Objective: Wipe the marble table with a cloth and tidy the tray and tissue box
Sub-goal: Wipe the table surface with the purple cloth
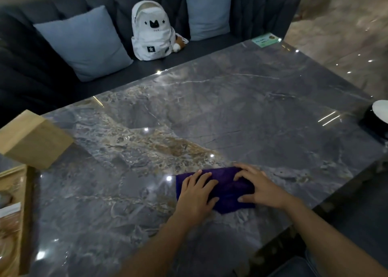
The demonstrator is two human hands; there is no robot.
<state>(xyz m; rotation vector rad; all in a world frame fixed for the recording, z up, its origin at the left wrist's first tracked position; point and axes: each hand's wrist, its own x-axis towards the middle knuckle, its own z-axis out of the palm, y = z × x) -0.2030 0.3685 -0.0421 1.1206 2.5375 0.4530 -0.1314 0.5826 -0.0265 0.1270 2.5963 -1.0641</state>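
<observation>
From the head camera, a dark purple folded cloth [225,190] lies flat on the glossy grey marble surface [231,108], near its front edge and right of centre. The left hand [196,194] rests palm down on the cloth's left part, its fingers [206,179] spread and laid flat, gripping nothing. The right hand [260,187] presses on the cloth's right part, fingers slightly curled onto the fabric and thumb stretched along its near edge, open rather than pinching. At the far left edge of the surface a light wooden tissue box [34,139] stands tilted, and just in front of it the rim of a light wooden tray [23,213] shows, its contents blurred. Beyond the surface, a white backpack with a black cat face [152,32] sits on a dark grey sofa [31,70] between pale blue cushions [84,43].
</observation>
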